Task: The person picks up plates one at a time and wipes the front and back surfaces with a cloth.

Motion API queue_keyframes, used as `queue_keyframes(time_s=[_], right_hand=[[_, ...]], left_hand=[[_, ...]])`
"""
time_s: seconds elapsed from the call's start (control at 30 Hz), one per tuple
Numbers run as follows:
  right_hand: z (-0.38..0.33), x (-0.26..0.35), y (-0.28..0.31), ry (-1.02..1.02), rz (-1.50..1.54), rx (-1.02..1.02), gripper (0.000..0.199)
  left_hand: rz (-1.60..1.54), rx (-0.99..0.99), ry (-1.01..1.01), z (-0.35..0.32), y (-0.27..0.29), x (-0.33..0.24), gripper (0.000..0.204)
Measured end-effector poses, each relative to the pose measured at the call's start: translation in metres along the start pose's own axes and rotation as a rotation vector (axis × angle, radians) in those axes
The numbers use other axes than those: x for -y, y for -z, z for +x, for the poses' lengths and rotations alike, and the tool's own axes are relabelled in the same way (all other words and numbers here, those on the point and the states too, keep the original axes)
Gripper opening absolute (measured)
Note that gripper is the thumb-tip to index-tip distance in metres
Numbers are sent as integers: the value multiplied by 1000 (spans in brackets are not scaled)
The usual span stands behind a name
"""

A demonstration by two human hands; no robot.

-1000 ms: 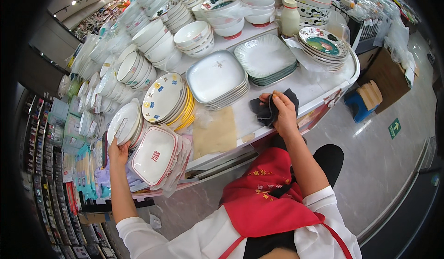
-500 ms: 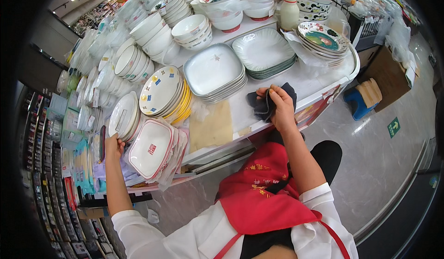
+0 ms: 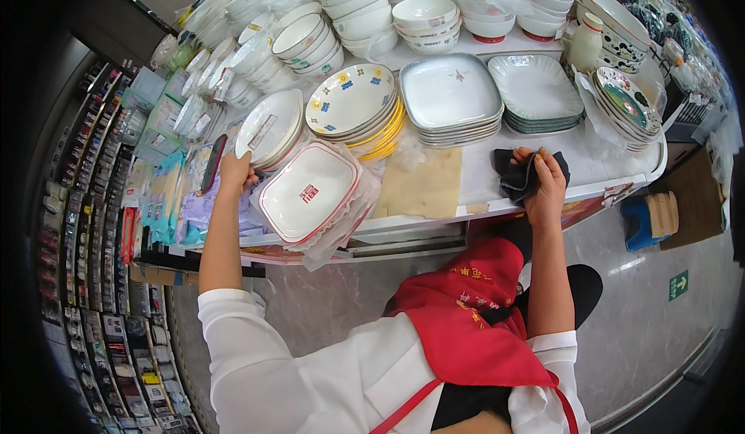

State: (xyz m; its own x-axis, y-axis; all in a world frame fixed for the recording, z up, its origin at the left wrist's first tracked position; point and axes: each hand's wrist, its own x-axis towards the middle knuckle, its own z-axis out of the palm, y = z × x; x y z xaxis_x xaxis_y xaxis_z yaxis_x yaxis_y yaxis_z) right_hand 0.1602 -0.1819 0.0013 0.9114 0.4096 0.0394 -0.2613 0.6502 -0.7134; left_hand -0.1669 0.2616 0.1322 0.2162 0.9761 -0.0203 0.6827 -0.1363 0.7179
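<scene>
My left hand (image 3: pixel 234 173) is closed at the near left rim of a stack of white round plates (image 3: pixel 269 124), thumb on top and fingers curled by the edge. Right beside it lie rectangular red-rimmed dishes (image 3: pixel 310 190) with thin wrapping between them. A black cloth (image 3: pixel 512 176) is bunched in my right hand (image 3: pixel 545 182), held over the table's front edge with the fingers pinched together. Between the hands are round flower-patterned plates (image 3: pixel 351 100), a stack of square white dishes (image 3: pixel 452 93) and green-edged square dishes (image 3: pixel 537 86).
Stacked bowls (image 3: pixel 427 23) fill the raised back level. A cream bottle (image 3: pixel 586 44) stands near patterned plates (image 3: pixel 625 104) at the right end. A dark phone-like object (image 3: pixel 213 162) and packets (image 3: pixel 167 201) lie at left. A blue stool (image 3: pixel 638 221) is on the floor at right.
The view has swung left, so the table's contents appear further right. Both hands keep nearly the same places: the left at the white plates' rim, the right holding the black cloth.
</scene>
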Motion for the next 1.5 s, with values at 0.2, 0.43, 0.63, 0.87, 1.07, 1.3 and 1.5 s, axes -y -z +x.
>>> queue_keyframes(time_s=[0.2, 0.43, 0.63, 0.87, 1.07, 1.3, 1.5], right_hand=[[0, -1, -4, -12, -8, -12, 25], [3, -2, 5, 40, -9, 19, 27], [3, -5, -7, 72, -251, -32, 27], [-30, 2, -90, 711, -1234, -6, 30], [-88, -47, -159, -295, -911, 541, 58], [-112, -96, -194, -710, -431, 376, 81], [-109, -103, -201, -554, -375, 294, 69]], left_hand=[[-256, -186, -175, -37, -3, 13, 39], [-503, -265, -199, -125, -15, 38, 36], [-784, -22, 29, -127, -24, 64, 44], [-1108, 372, 213, -95, -39, 60, 49], [-1189, 560, 264, -70, -43, 66, 49], [-1112, 576, 222, -71, -39, 77, 38], [-969, 409, 326, -122, -37, 49, 41]])
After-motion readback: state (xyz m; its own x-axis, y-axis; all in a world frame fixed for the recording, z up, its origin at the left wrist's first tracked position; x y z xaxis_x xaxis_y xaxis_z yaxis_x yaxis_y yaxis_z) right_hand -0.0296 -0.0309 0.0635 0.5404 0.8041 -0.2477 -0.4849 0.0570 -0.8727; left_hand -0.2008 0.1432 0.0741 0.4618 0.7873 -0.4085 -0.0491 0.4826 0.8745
